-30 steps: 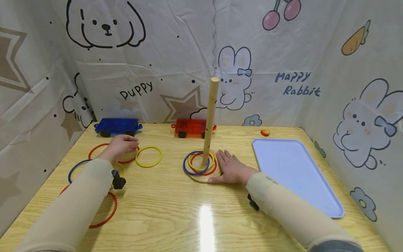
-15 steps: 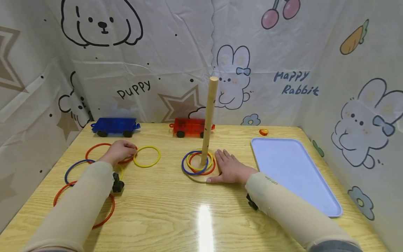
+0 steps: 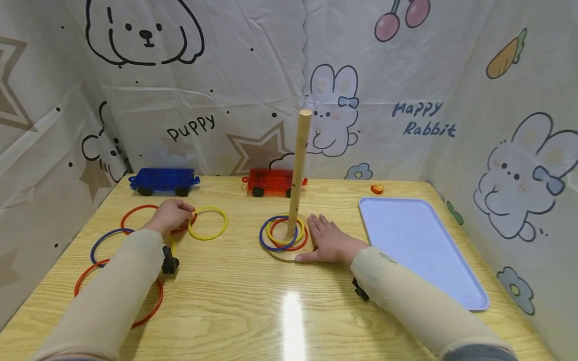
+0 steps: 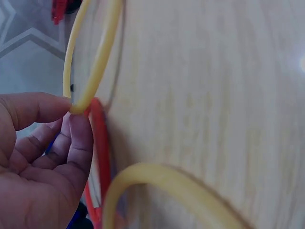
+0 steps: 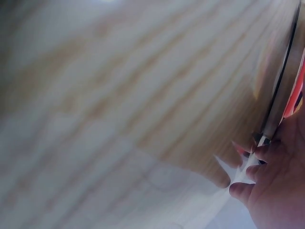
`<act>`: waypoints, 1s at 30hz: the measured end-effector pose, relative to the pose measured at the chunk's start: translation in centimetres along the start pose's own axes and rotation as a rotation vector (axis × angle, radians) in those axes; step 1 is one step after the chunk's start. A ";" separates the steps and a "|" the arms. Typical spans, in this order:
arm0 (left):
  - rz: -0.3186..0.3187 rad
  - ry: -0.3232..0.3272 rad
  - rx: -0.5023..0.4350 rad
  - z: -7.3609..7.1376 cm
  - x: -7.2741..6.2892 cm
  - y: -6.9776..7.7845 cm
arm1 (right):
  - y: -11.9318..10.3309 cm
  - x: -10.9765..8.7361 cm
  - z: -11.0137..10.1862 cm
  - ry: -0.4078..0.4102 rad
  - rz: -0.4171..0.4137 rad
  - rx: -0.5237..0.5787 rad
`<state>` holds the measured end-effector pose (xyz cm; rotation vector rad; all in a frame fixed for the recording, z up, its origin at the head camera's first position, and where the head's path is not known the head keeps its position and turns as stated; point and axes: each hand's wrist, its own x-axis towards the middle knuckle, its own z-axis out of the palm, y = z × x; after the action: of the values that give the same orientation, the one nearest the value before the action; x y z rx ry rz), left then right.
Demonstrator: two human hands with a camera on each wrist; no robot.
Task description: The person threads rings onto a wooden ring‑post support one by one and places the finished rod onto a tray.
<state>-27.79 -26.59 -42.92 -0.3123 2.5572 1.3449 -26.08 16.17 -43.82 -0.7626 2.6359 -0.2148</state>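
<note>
Now left hand (image 3: 169, 217) has pinched yellow ring (image 4: 103, 55) at ring's ten o'clock edge, seemingly ready for lifting; ring lies nine o'clock from pole (image 3: 298, 175), not around it; right hand (image 3: 333, 243), thumb spread, stays on base (image 3: 286, 255)

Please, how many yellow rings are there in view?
3: one ring pinched by the left hand, one ring around the post, one ring partly hidden by the left arm; others could be hidden there.
</note>
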 end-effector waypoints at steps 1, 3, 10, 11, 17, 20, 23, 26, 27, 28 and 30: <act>-0.003 -0.003 -0.015 -0.2 -0.1 0.0 | -0.1 0.0 0.0 -0.001 0.000 -0.002; -0.003 -0.007 -0.046 -0.5 -0.3 0.2 | -0.2 0.0 0.0 -0.003 0.001 -0.004; 0.043 -0.012 -0.191 -1.3 -1.5 2.1 | -0.2 0.0 0.0 -0.006 0.007 -0.016; 0.050 -0.007 -0.203 -1.3 -1.6 2.6 | -0.2 0.0 0.0 -0.007 0.007 -0.020; 0.151 0.023 -0.236 -0.5 -2.6 7.1 | -0.2 0.1 -0.1 -0.009 0.014 -0.053; 0.215 0.067 -0.263 -0.3 -3.3 9.9 | -0.2 0.1 -0.1 -0.003 0.010 -0.059; 0.294 0.103 -0.297 -0.4 -4.3 13.1 | -0.1 0.0 0.0 0.003 0.005 -0.053; 0.370 0.111 -0.378 -0.9 -5.7 16.8 | -0.1 0.0 0.1 0.002 0.008 -0.046; 0.401 0.102 -0.432 -1.0 -6.1 18.0 | 0.0 0.0 0.1 0.001 0.011 -0.045; 0.427 0.093 -0.489 -1.1 -6.6 19.1 | 0.0 0.0 0.1 0.000 0.013 -0.044; 0.473 0.063 -0.610 -1.2 -7.6 21.4 | 0.0 0.1 0.1 0.000 0.011 -0.042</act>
<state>-27.01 -15.13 -23.26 0.1752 2.2838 2.3107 -26.11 16.14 -43.99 -0.7615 2.6521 -0.1565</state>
